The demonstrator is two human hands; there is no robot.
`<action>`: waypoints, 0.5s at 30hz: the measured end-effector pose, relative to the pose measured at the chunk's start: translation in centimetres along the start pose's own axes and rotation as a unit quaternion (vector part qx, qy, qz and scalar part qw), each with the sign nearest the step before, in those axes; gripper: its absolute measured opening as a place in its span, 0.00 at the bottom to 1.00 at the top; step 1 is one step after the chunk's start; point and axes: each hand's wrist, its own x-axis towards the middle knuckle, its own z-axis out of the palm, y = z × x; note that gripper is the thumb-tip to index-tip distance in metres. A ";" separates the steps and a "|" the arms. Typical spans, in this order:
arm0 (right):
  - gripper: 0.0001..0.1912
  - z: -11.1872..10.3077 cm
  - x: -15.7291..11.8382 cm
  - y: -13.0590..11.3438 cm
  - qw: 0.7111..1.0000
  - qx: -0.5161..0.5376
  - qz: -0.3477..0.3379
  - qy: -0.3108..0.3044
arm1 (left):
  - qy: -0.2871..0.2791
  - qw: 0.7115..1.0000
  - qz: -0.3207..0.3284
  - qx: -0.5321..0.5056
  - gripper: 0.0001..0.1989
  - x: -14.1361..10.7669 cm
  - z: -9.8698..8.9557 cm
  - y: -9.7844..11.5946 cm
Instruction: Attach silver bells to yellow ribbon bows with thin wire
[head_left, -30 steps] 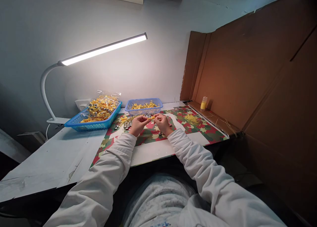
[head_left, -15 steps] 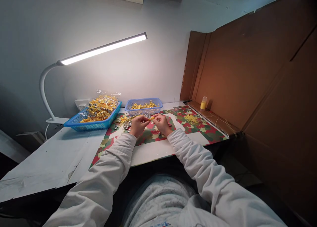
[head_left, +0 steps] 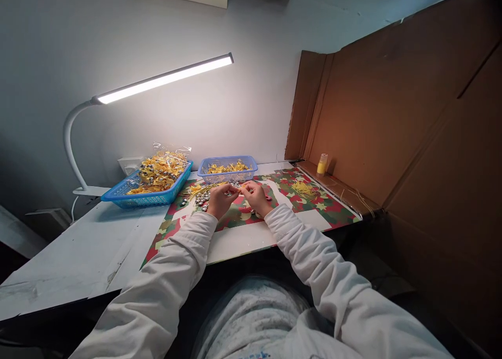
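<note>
My left hand (head_left: pixel 220 199) and my right hand (head_left: pixel 254 197) meet fingertip to fingertip over the patterned mat (head_left: pixel 282 192). Both are closed in a pinch on a small yellow piece, mostly hidden by the fingers. Left of and behind my left hand lie several silver bells (head_left: pixel 202 197) and some yellow strands (head_left: pixel 196 189). A few more small pieces lie near my right wrist. Just behind the hands stands a light blue basket (head_left: pixel 227 177) with yellow pieces in it.
A larger blue basket (head_left: pixel 152 198) heaped with yellow and silver pieces stands at the left, beside a lit lamp (head_left: pixel 167 79). To the right are yellow threads (head_left: pixel 304 188), a small bottle (head_left: pixel 322 164) and a tall cardboard wall (head_left: pixel 400 103).
The fingertips of both hands have come closer together, and less of the yellow piece shows between them. My left hand has shifted slightly right.
</note>
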 end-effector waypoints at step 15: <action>0.11 -0.9 0.2 -0.4 1.000 0.030 0.004 0.007 | 0.025 0.998 0.053 0.001 0.08 0.2 -0.6 0.0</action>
